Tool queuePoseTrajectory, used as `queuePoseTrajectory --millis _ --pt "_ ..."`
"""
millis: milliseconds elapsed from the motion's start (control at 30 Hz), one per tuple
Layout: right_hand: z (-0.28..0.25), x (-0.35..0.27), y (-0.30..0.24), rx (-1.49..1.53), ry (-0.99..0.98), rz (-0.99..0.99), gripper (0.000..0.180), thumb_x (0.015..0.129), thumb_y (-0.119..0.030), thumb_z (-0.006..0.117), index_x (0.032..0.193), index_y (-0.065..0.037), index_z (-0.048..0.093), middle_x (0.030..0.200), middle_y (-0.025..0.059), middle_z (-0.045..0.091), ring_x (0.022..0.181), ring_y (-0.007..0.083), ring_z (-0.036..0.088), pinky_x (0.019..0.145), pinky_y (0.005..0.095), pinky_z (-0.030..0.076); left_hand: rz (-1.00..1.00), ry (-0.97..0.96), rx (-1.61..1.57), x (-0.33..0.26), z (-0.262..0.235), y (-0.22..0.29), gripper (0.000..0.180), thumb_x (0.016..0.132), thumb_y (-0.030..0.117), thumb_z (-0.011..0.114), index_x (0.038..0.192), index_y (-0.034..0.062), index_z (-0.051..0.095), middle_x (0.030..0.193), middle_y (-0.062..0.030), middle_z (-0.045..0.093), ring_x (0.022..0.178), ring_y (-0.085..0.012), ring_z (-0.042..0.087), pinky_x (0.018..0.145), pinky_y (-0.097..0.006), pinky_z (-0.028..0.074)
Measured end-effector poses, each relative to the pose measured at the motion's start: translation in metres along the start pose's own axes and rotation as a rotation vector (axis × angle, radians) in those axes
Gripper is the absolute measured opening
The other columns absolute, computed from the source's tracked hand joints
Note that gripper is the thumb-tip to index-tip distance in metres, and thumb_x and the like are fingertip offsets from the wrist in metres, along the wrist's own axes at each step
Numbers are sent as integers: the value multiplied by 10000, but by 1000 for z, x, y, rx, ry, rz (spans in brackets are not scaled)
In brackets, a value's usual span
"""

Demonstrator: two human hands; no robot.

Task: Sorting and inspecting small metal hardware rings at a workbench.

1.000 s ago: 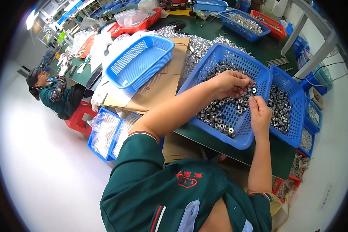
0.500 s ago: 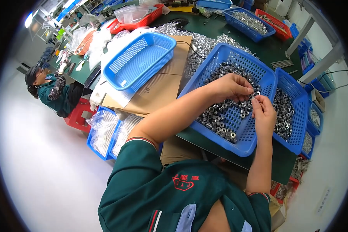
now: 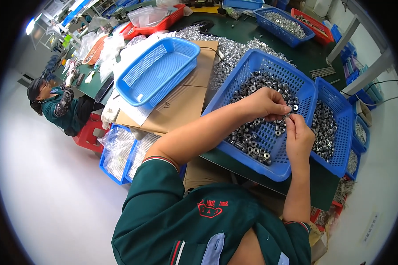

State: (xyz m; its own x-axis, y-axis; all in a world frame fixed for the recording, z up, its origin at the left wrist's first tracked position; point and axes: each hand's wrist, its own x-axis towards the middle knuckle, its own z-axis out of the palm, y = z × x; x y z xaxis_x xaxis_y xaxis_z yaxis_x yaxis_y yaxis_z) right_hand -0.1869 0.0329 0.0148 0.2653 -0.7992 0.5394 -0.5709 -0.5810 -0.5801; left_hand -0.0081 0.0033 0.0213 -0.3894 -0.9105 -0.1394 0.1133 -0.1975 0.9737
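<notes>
Both hands pinching small metal parts over a blue basket.

We note the left hand and right hand with fingertips closed on a small metal part; below sits the blue basket of metal nuts; beside it, a second basket.

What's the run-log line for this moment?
left hand: pinching small metal part | right hand: fingers meeting it | over: blue basket of metal nuts | beside: second blue basket
</notes>
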Motion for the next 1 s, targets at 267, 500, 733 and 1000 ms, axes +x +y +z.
queuePoseTrajectory --millis 267,500,733,1000 --pt "-8 0 13 363 -106 332 227 934 -192 559 786 -27 608 516 -7 481 446 67 432 424 243 320 169 -17 90 4 10 2 161 858 121 679 917 -25 649 735 -40 637 643 -88 591 584 -214 482" --pt "-5 8 9 660 23 524 290 963 -236 518 773 -23 570 514 -18 452 437 47 414 413 211 314 95 14 -273 14 -2 -2 101 883 55 592 976 15 594 906 -85 636 823 -169 645 726 -290 535" --pt "-5 2 11 571 -33 436 267 951 -225 541 800 -12 593 545 -15 481 488 44 428 455 223 336 169 -107 1159 28 29 -54 190 761 130 612 943 89 648 866 -112 667 816 -267 646 711 -394 510" --pt "-7 -1 14 493 -69 386 246 944 -217 558 807 -18 608 557 -5 505 508 55 451 470 232 358 38 -150 1519 22 37 -55 248 769 154 616 1016 140 620 901 -125 674 891 -308 661 734 -418 526"
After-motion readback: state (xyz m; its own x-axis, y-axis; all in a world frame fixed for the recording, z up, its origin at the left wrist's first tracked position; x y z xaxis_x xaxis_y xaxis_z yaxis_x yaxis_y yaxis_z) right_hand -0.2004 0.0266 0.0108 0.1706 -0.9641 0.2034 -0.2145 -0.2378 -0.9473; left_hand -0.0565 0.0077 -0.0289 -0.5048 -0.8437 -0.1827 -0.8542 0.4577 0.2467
